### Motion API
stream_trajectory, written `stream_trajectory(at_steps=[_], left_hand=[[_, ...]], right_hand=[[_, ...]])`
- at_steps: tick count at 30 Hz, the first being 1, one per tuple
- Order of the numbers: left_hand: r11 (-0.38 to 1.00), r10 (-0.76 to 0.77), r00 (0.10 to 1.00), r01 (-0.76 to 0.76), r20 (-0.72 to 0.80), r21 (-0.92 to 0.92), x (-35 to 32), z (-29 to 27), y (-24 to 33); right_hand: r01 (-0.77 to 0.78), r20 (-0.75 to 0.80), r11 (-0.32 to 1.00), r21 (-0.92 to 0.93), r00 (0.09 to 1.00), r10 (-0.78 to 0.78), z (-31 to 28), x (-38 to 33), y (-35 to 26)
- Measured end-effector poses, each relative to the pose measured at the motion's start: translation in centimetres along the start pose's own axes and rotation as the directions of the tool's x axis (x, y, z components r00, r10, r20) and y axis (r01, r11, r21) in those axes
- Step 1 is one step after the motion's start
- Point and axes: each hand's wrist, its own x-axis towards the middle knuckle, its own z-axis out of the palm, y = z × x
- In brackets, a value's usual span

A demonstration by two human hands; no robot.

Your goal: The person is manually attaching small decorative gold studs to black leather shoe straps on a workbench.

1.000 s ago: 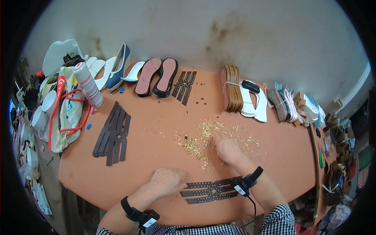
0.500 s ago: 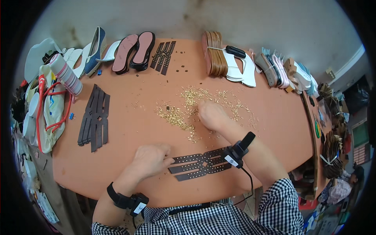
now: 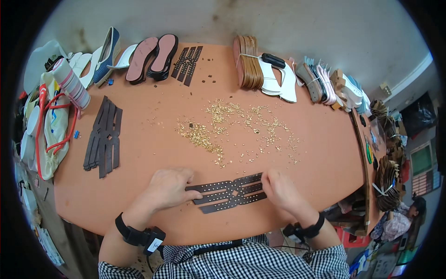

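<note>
A dark brown slotted strap piece point(image 3: 234, 192), dotted with rows of small studs, lies near the table's front edge. My left hand point(image 3: 173, 187) has its left end between thumb and fingers. At the opposite end, my right hand point(image 3: 281, 189) is closed in a pinch above the upper right strip; whatever its fingertips hold is too small or hidden to make out. Beyond the hands, many small gold-coloured studs point(image 3: 200, 136) lie scattered in loose heaps. A stack of plain dark strap pieces point(image 3: 106, 135) rests to the left.
Another studded strap piece point(image 3: 187, 65) lies at the back, beside pink-topped soles point(image 3: 163, 56). Bundled brown soles point(image 3: 247, 63) and white cut shapes point(image 3: 278, 83) stand along the wall. A striped roll point(image 3: 70, 83) and red-handled bag point(image 3: 58, 125) sit left. A person point(image 3: 402, 223) is at far right.
My right hand has come back from the stud heap to the strap piece's right end, its fingers pinched. My left hand stays at the left end. The whole view has shifted slightly.
</note>
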Motion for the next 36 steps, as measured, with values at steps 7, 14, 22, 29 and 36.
stream_trajectory(at_steps=[7, 14, 22, 29, 36], left_hand=[[0.999, -0.039, 0.998, 0.038, 0.053, 0.024, 0.3, -0.3, 0.2], [0.999, -0.043, 0.999, 0.043, -0.027, 0.004, 0.2, 0.4, -0.1], [0.998, -0.048, 0.999, 0.048, 0.025, 0.027, 0.3, 0.0, 0.2], [0.999, -0.036, 0.999, 0.035, 0.013, 0.031, 0.4, 0.1, 0.1], [0.999, -0.031, 1.000, 0.031, -0.005, 0.036, 0.2, 0.0, 0.1]], right_hand=[[-0.045, -0.079, 0.999, 0.008, 0.996, 0.045, 2.1, -2.9, -0.1], [0.020, -0.017, 0.998, -0.066, 1.000, -0.021, 2.1, -2.5, -0.3], [0.055, 0.034, 0.989, -0.137, 0.998, -0.051, 2.1, -2.3, -0.3], [0.120, 0.154, 0.979, -0.165, 0.984, -0.095, 1.2, -1.8, -0.3], [0.076, 0.320, 0.992, -0.100, 0.947, -0.041, -0.3, -0.4, -0.4]])
